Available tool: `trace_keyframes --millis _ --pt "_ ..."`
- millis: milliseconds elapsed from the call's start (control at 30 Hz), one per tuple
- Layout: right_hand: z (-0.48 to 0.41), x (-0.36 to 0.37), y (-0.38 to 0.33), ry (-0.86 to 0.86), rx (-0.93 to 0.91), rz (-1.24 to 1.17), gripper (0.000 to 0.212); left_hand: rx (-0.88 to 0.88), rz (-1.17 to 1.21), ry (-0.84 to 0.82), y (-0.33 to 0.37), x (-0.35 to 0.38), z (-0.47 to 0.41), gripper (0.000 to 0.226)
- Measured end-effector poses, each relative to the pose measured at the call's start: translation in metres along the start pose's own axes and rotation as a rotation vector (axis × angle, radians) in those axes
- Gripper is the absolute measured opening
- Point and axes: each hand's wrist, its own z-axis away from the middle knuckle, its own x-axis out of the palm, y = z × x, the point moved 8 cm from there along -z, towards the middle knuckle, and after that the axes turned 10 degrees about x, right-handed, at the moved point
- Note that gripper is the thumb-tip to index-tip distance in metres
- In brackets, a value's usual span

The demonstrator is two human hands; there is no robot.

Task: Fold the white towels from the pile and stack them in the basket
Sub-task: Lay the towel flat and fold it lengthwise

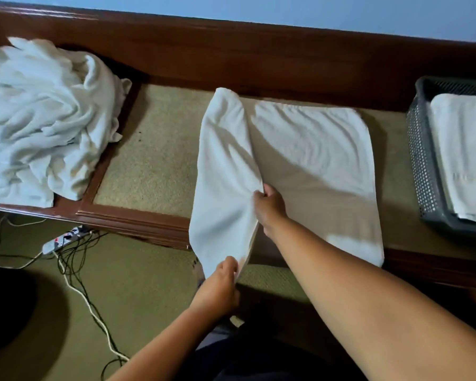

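Holding a white towel [316, 160] by its raised flap, both hands are closed on cloth — I see the left hand [223, 273] pinching the near corner, the right hand [268, 209] gripping the edge just beyond it. Right of the grip, the rest lies flat on the bench [149, 160]; farther right, a grey basket [421, 160] holds folded towels [465, 155]. The pile [39, 119] sits well left.

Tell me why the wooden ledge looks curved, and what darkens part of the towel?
Head view: the wide-angle lens bows the wooden ledge; same view, the lifted flap and right hand shade the flat part of the towel; detail is slightly soft.
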Motion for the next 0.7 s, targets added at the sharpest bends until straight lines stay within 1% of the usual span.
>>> trace_keyframes --millis 67,100,133,167,200,233,267,300,333,367,400,433,467,500,533,567,633,667,700 --pt "-0.003 -0.029 0.007 0.136 -0.02 -0.002 0.042 0.06 0.022 -0.109 0.021 0.015 -0.001 0.034" --pt "-0.005 -0.044 0.016 0.197 0.002 0.004 0.041 0.08 0.093 -0.194 0.033 0.026 -0.002 0.035" --pt "-0.008 -0.058 0.029 0.245 0.043 0.018 0.04 0.064 0.207 -0.308 0.042 0.041 -0.003 0.035" --pt "-0.009 -0.071 0.044 0.275 0.092 0.032 0.038 0.012 0.325 -0.417 0.048 0.056 -0.004 0.034" --pt "-0.009 -0.082 0.062 0.28 0.147 0.034 0.038 -0.077 0.401 -0.483 0.043 0.068 -0.005 0.032" --pt "-0.007 -0.089 0.078 0.249 0.2 0.024 0.036 -0.179 0.436 -0.459 0.027 0.075 -0.012 0.032" --pt "-0.002 -0.094 0.09 0.209 0.227 0.01 0.032 -0.295 0.445 -0.353 0.008 0.07 -0.017 0.036" --pt "0.005 -0.096 0.097 0.162 0.229 0.01 0.024 -0.432 0.46 -0.173 -0.027 0.061 -0.024 0.044" --pt "0.01 -0.098 0.102 0.12 0.212 0.03 0.016 -0.57 0.527 0.05 -0.055 0.046 -0.024 0.06" --pt "0.014 -0.098 0.105 0.086 0.194 0.063 0.014 -0.643 0.61 0.253 -0.085 0.035 -0.026 0.081" --pt "0.018 -0.097 0.108 0.055 0.184 0.1 0.018 -0.647 0.689 0.4 -0.104 0.027 -0.03 0.096" --pt "0.021 -0.095 0.112 0.026 0.182 0.141 0.023 -0.616 0.764 0.48 -0.109 0.014 -0.035 0.101" --pt "0.023 -0.093 0.118 0.002 0.191 0.174 0.028 -0.599 0.842 0.524 -0.108 0.004 -0.037 0.096" --pt "0.026 -0.09 0.124 -0.026 0.215 0.196 0.032 -0.612 0.895 0.536 -0.105 -0.003 -0.038 0.086" --pt "0.028 -0.087 0.132 -0.058 0.248 0.222 0.032 -0.647 0.884 0.504 -0.102 -0.006 -0.035 0.078" --pt "0.032 -0.086 0.137 -0.081 0.271 0.247 0.029 -0.656 0.839 0.457 -0.1 -0.008 -0.033 0.069" --pt "0.037 -0.084 0.147 -0.125 0.295 0.284 0.026 -0.573 0.668 0.257 -0.094 -0.007 -0.031 0.042" --pt "0.038 -0.082 0.152 -0.147 0.3 0.292 0.029 -0.525 0.614 0.181 -0.091 -0.004 -0.029 0.026" --pt "0.039 -0.08 0.157 -0.166 0.302 0.283 0.032 -0.503 0.601 0.153 -0.09 -0.001 -0.024 0.015"
